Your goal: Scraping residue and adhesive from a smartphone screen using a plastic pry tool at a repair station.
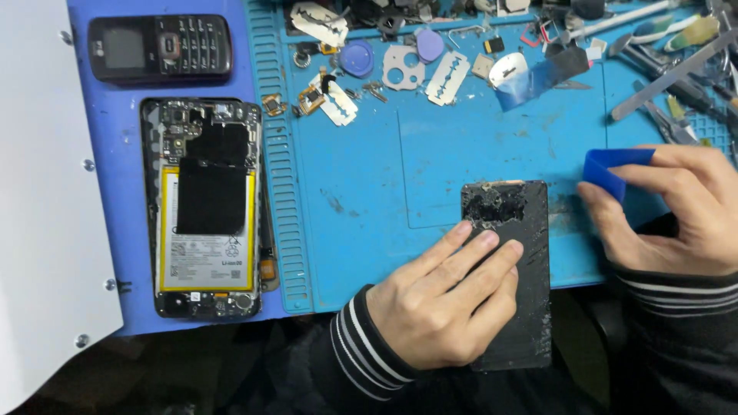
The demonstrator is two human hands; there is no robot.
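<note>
Left hand (pixel 440 298) presses flat, fingers together, on the black phone back cover (pixel 513 261); right hand (pixel 670 211) pinches a blue plastic pry card (pixel 610 169) beside it.

Can't see much of the black back cover (pixel 516 230): the left hand (pixel 442 300) lies flat over its lower left part, so whatever's under the palm is hidden. The blue plastic pry card (pixel 611 170) only half shows, since the right hand (pixel 676 211) covers its far end, and that hand's wrist is cut off by the right edge. The tool pile (pixel 676 46) along the top is chopped by the frame, with the small bits too tiny to identify. The white panel (pixel 38 177) runs off the left side. The print on the opened phone's battery (pixel 206 257) is too small to read.
</note>
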